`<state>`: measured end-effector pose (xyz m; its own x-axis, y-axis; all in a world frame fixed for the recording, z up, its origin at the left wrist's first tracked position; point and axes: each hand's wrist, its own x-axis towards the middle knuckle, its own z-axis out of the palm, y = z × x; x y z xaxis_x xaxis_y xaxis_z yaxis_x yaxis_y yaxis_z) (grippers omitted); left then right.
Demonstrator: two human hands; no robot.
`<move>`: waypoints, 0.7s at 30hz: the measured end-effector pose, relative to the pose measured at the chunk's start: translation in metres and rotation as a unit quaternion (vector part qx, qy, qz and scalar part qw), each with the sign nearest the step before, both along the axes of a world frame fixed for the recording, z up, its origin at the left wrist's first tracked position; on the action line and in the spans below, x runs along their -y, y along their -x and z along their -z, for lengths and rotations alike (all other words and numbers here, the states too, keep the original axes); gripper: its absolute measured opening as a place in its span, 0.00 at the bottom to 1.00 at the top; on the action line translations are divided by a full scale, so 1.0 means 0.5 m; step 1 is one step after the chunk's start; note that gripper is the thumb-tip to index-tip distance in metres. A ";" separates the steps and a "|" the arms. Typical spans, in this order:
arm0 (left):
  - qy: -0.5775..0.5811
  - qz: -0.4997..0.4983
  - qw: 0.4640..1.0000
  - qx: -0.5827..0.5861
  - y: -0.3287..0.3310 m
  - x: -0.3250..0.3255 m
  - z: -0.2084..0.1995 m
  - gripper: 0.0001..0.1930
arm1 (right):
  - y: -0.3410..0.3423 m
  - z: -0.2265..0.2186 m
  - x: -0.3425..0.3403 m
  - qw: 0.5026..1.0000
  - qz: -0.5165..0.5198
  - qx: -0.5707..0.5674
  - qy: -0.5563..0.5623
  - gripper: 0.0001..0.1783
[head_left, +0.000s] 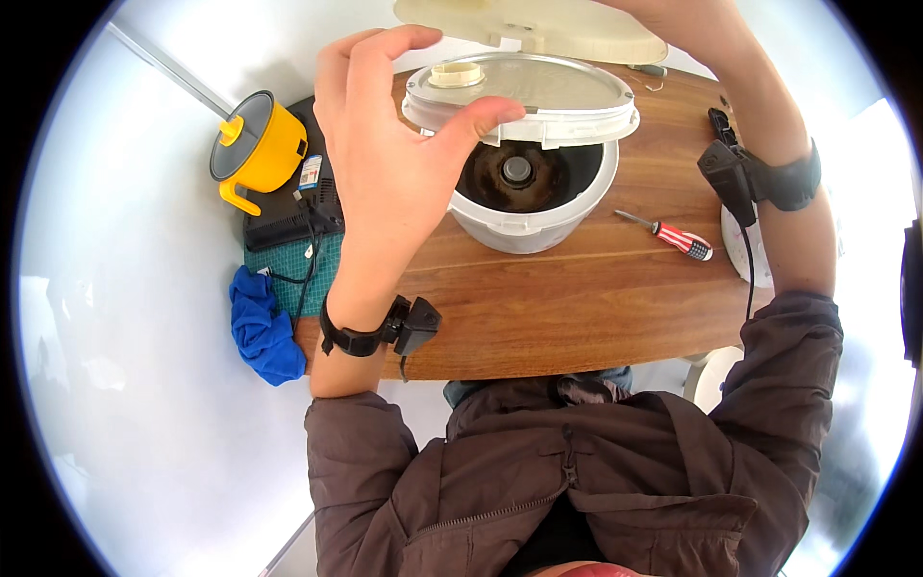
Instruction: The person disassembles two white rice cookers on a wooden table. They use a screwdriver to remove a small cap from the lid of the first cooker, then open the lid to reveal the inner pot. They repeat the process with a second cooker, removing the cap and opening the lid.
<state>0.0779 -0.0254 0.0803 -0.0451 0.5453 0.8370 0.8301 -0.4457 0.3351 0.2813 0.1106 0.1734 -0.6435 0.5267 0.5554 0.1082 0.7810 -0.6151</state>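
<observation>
A white rice cooker point(519, 238) stands on the table with its round lid point(558, 88) tilted up, showing a dark, stained interior with a metal knob at its centre. My left hand point(375, 125) is curled around the lid's left side, thumb across the front rim and fingers bent above. Behind and above the lid is a separate cream-coloured oval cover point(567, 34), its top cut off by the picture edge. My right hand point(673, 21) reaches to the right end of this cover. Its fingers run out of the picture, so their grip is hidden.
A screwdriver point(681, 240) with a red, white and blue handle lies right of the cooker. On the left are a yellow pot point(274, 144), a black device point(288, 226) with cables, a green cutting mat point(322, 274) and a blue cloth point(260, 332). Cabled black devices are strapped to both wrists.
</observation>
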 end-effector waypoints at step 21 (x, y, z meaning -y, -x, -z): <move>-0.043 0.167 0.973 0.154 0.041 -0.089 0.084 0.65 | 0.022 0.013 0.096 0.987 -0.011 0.054 -0.149 0.20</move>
<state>0.0575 0.0189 0.0381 -0.1335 0.5007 0.8553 0.4998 -0.7112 0.4943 0.2702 0.0626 0.1670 -0.7161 0.3364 0.6116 0.1419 0.9281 -0.3443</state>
